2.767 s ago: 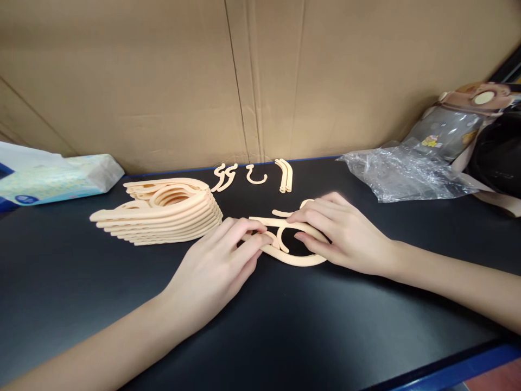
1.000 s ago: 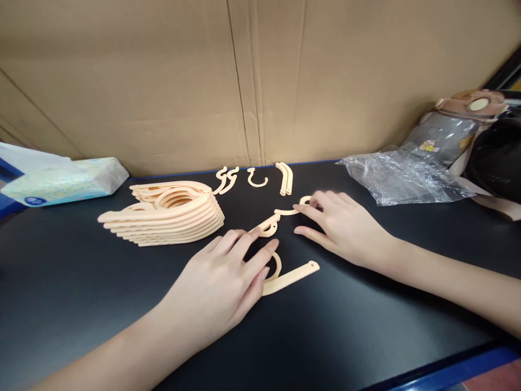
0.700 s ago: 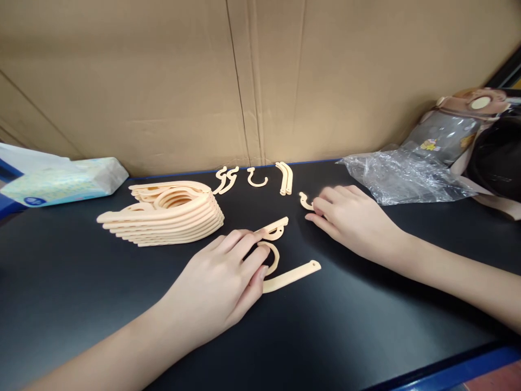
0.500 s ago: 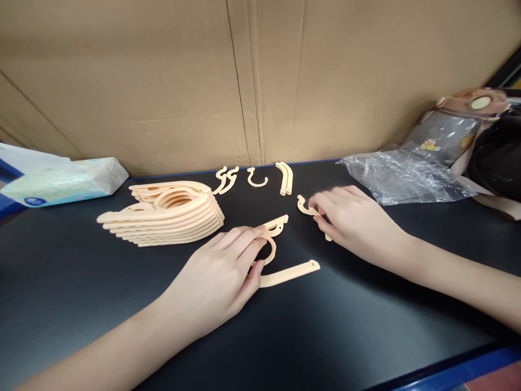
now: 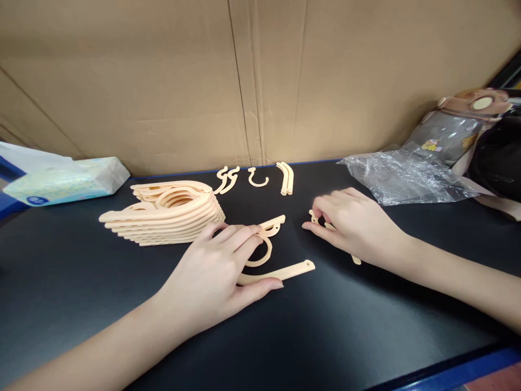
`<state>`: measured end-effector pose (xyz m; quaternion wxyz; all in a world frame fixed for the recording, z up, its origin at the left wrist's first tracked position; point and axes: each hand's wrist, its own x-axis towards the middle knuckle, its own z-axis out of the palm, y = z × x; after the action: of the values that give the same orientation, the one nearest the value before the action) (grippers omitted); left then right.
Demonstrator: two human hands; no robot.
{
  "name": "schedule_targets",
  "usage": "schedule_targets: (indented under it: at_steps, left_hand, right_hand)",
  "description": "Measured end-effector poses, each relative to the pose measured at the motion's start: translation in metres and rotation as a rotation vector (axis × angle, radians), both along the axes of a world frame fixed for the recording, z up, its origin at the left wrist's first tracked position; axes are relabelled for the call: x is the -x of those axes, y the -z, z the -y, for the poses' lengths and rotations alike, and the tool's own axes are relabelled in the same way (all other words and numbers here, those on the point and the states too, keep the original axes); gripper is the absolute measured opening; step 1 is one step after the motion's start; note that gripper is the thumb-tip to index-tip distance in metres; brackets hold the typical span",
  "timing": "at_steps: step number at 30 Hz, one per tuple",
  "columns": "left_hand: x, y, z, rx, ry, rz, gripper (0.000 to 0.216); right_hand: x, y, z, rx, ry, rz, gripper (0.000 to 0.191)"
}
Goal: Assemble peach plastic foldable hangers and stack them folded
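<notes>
On the black table, my left hand [image 5: 222,263] rests around a cream plastic folding clothes hanger [image 5: 295,270], its fingers over the upper arm and the thumb along the lower arm. The hanger's two arms point right, with a round ring between them. To the right, my right hand [image 5: 350,220] has its thumb and fingers curled round a small cream hanger hook [image 5: 313,216]. Most of that piece is under the hand; a thin end sticks out below the palm. Just left of my left hand stands a neat stack of matching folded hangers [image 5: 163,225].
At the back lie two curved hooks [image 5: 228,180], a single hook [image 5: 258,179] and two thin curved strips [image 5: 286,178]. A tissue pack [image 5: 69,182] is at the left. Crumpled clear plastic [image 5: 407,176], a bottle [image 5: 443,130] and a black bag [image 5: 496,157] occupy the right. Cardboard [image 5: 163,81] stands behind.
My left thumb has stretched out along the hanger's lower arm, and the hanger has shifted slightly left. My right hand's fingers have curled further over the hook, which has turned and shifted right.
</notes>
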<state>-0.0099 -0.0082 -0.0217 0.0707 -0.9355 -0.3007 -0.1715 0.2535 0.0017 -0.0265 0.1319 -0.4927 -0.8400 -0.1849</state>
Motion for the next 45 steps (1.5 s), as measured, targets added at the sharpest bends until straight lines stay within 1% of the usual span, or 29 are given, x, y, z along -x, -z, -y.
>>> schedule_targets:
  at_steps: [3,5,8,11,14,17,19,24,27,30,35,37,41,45]
  left_hand:
    - [0.000,-0.002,0.000,0.000,0.001,-0.009,0.051]
    - [0.000,-0.002,0.000,0.006,0.002,-0.006,0.052]
    - [0.000,0.000,-0.001,0.017,-0.001,0.005,0.050]
    - [0.001,0.000,-0.002,0.035,0.000,-0.011,0.049]
    - [0.001,0.001,-0.003,0.043,0.018,-0.035,0.050]
    - [0.001,0.002,-0.004,0.039,0.025,-0.054,0.050]
    - [0.001,0.003,-0.004,0.035,0.021,-0.065,0.047]
    - [0.001,0.004,-0.004,0.010,0.034,-0.058,0.035]
    - [0.002,0.003,-0.004,0.010,0.036,-0.057,0.037]
    - [0.002,0.003,-0.004,-0.007,0.040,-0.067,0.041]
    - [0.001,0.003,-0.005,-0.052,0.056,-0.089,0.047]
    - [0.000,0.003,-0.005,-0.048,0.054,-0.086,0.047]
    - [0.000,0.002,-0.005,-0.025,0.050,-0.081,0.047]
    - [0.000,0.001,-0.005,-0.014,0.041,-0.080,0.047]
  right_hand:
    - [0.000,0.002,0.000,-0.036,0.035,0.019,0.025]
    - [-0.001,0.001,0.000,-0.018,0.029,0.002,0.021]
    - [0.000,-0.002,0.002,0.078,-0.056,-0.070,0.010]
    - [0.003,-0.004,0.004,0.172,-0.133,-0.156,0.007]
    - [0.004,-0.004,0.005,0.219,-0.128,-0.176,0.003]
    - [0.004,-0.002,0.006,0.209,-0.068,-0.170,0.011]
    - [0.004,-0.001,0.006,0.198,-0.049,-0.173,0.012]
    - [0.006,-0.001,0.006,0.165,-0.078,-0.155,0.010]
    - [0.008,0.000,0.006,0.131,-0.113,-0.171,0.010]
    - [0.008,0.000,0.006,0.113,-0.111,-0.183,0.010]
    - [0.007,-0.001,0.007,0.217,-0.135,-0.227,0.010]
    - [0.007,-0.001,0.008,0.232,-0.148,-0.234,0.013]
    - [0.009,-0.001,0.011,0.231,-0.155,-0.160,0.018]
    - [0.012,-0.001,0.016,0.266,-0.189,-0.081,0.018]
